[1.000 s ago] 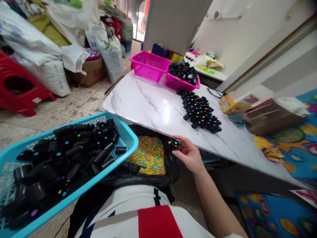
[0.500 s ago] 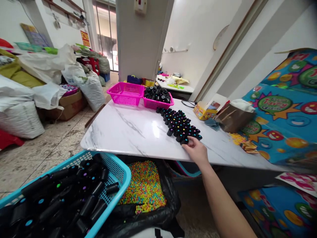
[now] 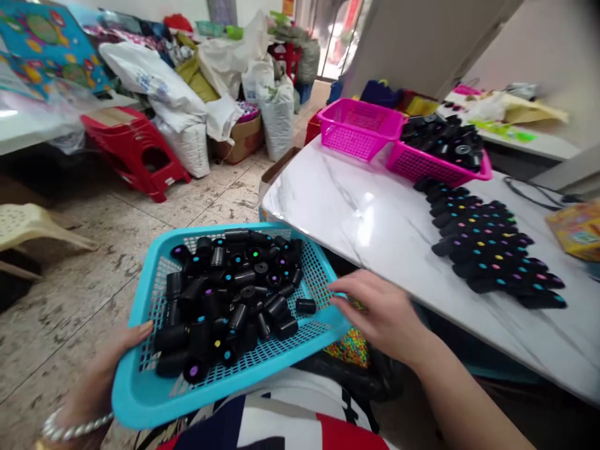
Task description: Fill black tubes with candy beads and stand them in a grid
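Note:
A light-blue plastic basket rests on my lap, filled with several black cylindrical pieces, many with coloured dots on their ends. My left hand grips the basket's left rim, thumb over the top and the other fingers hidden beneath. At the right rim, my right hand has thumb and forefinger apart with nothing visible between them; whether it touches the rim is unclear. On the white marbled table, rows of upright black cylinders with coloured dots stand to the right.
Two pink baskets stand at the table's back: one empty-looking, one heaped with black pieces. Small coloured balls lie in a black bag below the table edge. A red stool and white sacks stand on the left floor.
The view has swung left and down. My right hand has left a black cylinder in the table's rows and come to the blue basket's right side. My left hand now shows on its left rim.

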`<state>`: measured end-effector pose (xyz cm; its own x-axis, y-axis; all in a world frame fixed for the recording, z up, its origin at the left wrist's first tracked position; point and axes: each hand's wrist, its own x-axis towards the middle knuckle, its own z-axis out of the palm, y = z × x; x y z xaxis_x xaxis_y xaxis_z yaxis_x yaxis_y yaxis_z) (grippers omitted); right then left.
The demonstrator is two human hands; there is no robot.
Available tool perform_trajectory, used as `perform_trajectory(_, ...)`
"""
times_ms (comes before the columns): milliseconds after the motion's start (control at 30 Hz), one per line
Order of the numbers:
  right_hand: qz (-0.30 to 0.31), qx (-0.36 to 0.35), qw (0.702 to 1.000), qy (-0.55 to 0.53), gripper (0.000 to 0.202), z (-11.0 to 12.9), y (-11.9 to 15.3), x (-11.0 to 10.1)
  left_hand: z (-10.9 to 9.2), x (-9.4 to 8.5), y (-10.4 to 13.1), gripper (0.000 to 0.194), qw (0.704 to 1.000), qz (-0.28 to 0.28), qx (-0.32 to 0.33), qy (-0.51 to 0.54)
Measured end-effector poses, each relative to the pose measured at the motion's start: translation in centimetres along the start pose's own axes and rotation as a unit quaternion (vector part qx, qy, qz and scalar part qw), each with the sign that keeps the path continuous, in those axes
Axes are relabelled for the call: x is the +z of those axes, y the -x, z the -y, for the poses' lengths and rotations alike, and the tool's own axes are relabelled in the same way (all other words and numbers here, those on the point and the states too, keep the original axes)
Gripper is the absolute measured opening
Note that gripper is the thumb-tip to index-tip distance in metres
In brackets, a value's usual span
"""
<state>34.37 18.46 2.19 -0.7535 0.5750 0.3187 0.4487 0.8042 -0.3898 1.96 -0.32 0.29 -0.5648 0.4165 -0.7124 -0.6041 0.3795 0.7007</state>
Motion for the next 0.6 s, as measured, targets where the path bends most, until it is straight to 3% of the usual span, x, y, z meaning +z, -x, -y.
perform_trajectory(100,0.209,-0.120,0.969,0.064,0.020,0.5,-4.5,4.2,0.1,0.3,-0.2,0.040,0.998,0.055,-0.005,-0.003)
perform_trajectory(200,0.288,-0.147,0.934,0.151,0.018,0.4,-6.8,7.2,0.0,0.2,-0.3,0.037,0.996,0.087,0.006,-0.004)
perform_trajectory(333,0.281,-0.167,0.927,0.182,0.014,0.6,-7.1,8.3,0.0,-0.1,-0.2,0.049,0.998,0.067,0.011,-0.015)
perform_trajectory(467,0.288,-0.134,0.934,0.165,0.013,0.5,-6.2,8.0,-0.2,-0.6,-0.8,0.060,1.000,0.022,-0.006,-0.009)
perform_trajectory(533,0.241,-0.125,0.957,0.100,0.017,0.5,-5.5,6.9,-0.5,-1.2,-1.4,0.068,0.998,-0.011,-0.055,0.000)
perform_trajectory(600,0.122,-0.110,0.986,0.000,0.032,0.6,-4.2,4.9,-1.0,-1.9,-2.0,0.073,0.996,-0.048,-0.076,0.020)
